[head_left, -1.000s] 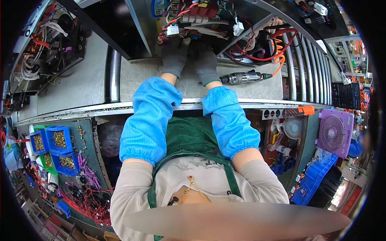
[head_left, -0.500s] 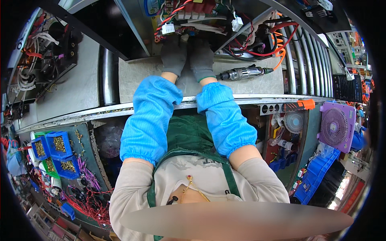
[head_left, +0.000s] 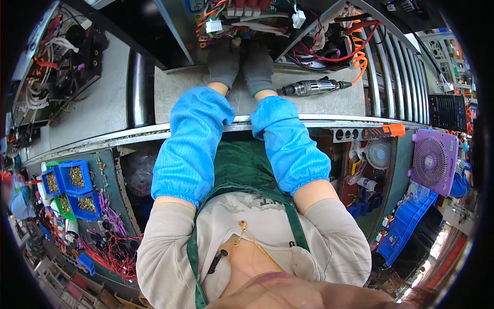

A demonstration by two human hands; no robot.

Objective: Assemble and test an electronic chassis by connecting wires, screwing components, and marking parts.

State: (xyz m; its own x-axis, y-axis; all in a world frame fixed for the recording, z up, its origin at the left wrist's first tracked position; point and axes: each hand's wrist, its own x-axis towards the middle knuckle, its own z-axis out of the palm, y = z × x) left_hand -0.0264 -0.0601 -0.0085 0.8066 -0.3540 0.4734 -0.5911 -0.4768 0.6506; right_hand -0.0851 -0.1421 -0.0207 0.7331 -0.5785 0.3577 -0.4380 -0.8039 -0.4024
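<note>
Both my hands, in dark grey gloves, reach into the front of a black metal equipment case (head_left: 181, 36). My left hand (head_left: 223, 64) is closed near the wires, a small pale tip showing by its fingers. Close to its right, my right hand (head_left: 258, 66) is closed too, its fingertips lost in shadow. What either hand holds cannot be made out. Just beyond them hang a white connector plug (head_left: 213, 26) on red and black wires and another white plug (head_left: 298, 19). A silver air screwdriver (head_left: 315, 87) lies on the bench, right of my right hand.
An orange coiled hose (head_left: 360, 64) runs from the screwdriver past metal rollers (head_left: 393, 82). Another wired unit (head_left: 77, 62) stands at left. Blue bins (head_left: 85, 205) of brass-coloured screws sit lower left. A purple fan (head_left: 431, 159) and an orange-handled tool (head_left: 393, 130) are at right.
The view has shifted slightly, so the case and bench sit a little higher in the picture. My hands stay in the same place inside the case.
</note>
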